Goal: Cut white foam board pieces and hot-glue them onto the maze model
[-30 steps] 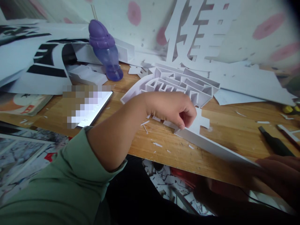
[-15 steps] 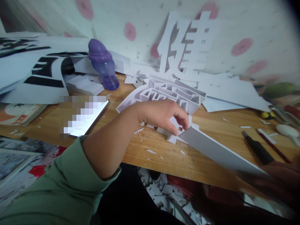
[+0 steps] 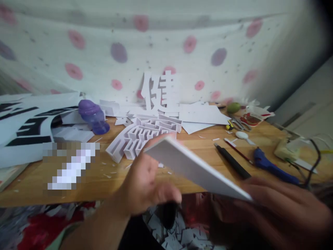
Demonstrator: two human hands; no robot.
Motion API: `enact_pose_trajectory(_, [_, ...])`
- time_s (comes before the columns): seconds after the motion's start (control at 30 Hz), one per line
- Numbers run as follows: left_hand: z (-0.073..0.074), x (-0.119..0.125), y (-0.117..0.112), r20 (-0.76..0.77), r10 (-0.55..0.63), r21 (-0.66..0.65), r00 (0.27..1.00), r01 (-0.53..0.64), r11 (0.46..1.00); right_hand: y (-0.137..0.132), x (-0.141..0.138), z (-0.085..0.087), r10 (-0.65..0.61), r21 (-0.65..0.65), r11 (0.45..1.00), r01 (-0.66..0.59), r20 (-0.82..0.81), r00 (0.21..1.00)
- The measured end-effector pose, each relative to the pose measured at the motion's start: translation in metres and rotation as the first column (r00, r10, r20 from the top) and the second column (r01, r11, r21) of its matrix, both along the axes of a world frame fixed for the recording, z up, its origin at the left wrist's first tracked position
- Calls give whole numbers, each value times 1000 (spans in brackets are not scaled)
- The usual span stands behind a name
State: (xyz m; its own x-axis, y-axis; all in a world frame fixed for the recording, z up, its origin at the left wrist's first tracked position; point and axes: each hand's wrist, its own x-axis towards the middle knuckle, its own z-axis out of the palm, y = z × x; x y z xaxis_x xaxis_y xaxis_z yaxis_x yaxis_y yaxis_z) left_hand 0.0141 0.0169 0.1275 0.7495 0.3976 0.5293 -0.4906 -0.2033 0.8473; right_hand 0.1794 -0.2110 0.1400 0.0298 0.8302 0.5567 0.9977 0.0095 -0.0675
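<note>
My R hand [image 3: 288,205] grips one end of white board strip [image 3: 196,170]; other end's in front of my L hand [image 3: 143,180], thumb spread, fingers part-hidden.

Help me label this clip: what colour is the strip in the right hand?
The strip is white, its broad face looking greyish; best seen in the head view.

The right hand [image 3: 283,208] grips one end of a white strip [image 3: 195,170]; the left hand [image 3: 145,184], thumb spread, is at the other — beyond, a purple bottle [image 3: 93,117] and blue glue gun [image 3: 274,168] rest on the tabletop [image 3: 200,147].
</note>
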Motion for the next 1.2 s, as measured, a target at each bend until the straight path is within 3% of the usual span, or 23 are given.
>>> enact_pose_trajectory(0.07, [-4, -2, -40, 62, 105, -209, 993, -90, 974, 9, -19, -10, 66, -9, 998, -67, -65, 996])
enact_pose_trajectory(0.13, [-9, -2, -70, 67, 231, -377, 971, -190, 907, 20, -39, -27, 81, 16, 997, -80, -77, 994])
enact_pose_trajectory(0.2, [-18, -1, -87, 37, 338, -445, 940, -287, 848, 28, -53, -45, 114, -43, 992, -117, -69, 991])
enact_pose_trajectory(0.27, [-32, -2, -94, -13, 408, -399, 913, -379, 835, 31, -52, -59, 179, -204, 959, -198, -109, 978])
enact_pose_trajectory(0.33, [-50, -4, -96, -87, 432, -288, 898, -438, 852, 28, -31, -64, 149, -349, 915, -203, -175, 973])
enact_pose_trajectory(0.4, [-67, -8, -96, -204, 390, -184, 898, -427, 885, 24, 9, -64, -107, -351, 935, 41, -168, 980])
enact_pose_trajectory(0.47, [-80, -13, -98, -295, 344, -101, 891, -387, 916, 21, 59, -65, -327, -325, 907, 267, -144, 934])
enact_pose_trajectory(0.53, [-87, -17, -101, -345, 328, -23, 879, -357, 934, 19, 104, -72, -489, -341, 835, 432, -98, 867])
enact_pose_trajectory(0.63, [-88, -20, -105, -387, 336, 87, 859, -328, 941, 19, 144, -88, -561, -440, 753, 489, -41, 827])
enact_pose_trajectory(0.73, [-86, -20, -108, -423, 329, 180, 844, -278, 944, 22, 155, -98, -556, -528, 713, 461, -26, 831])
enact_pose_trajectory(0.8, [-87, -19, -109, -443, 322, 218, 837, -248, 944, 25, 153, -95, -554, -554, 703, 447, -32, 832])
enact_pose_trajectory(0.87, [-90, -19, -109, -467, 316, 220, 826, -237, 946, 26, 145, -87, -529, -549, 726, 414, -61, 847])
enact_pose_trajectory(0.93, [-94, -18, -109, -497, 298, 190, 815, -233, 954, 22, 128, -76, -455, -523, 783, 336, -115, 883])
enact_pose_trajectory(1.03, [-98, -17, -108, -511, 251, 133, 822, -213, 968, 7, 89, -64, -281, -441, 884, 154, -239, 930])
enact_pose_trajectory(1.07, [-98, -17, -106, -500, 239, 123, 832, -204, 971, 1, 74, -61, -185, -349, 935, 62, -331, 925])
enact_pose_trajectory(1.13, [-100, -16, -104, -477, 211, 113, 853, -179, 977, -10, 48, -57, 21, -278, 946, -167, -464, 886])
enact_pose_trajectory(1.2, [-102, -15, -102, -467, 185, 103, 865, -155, 983, -17, 31, -55, 111, -257, 923, -288, -538, 836])
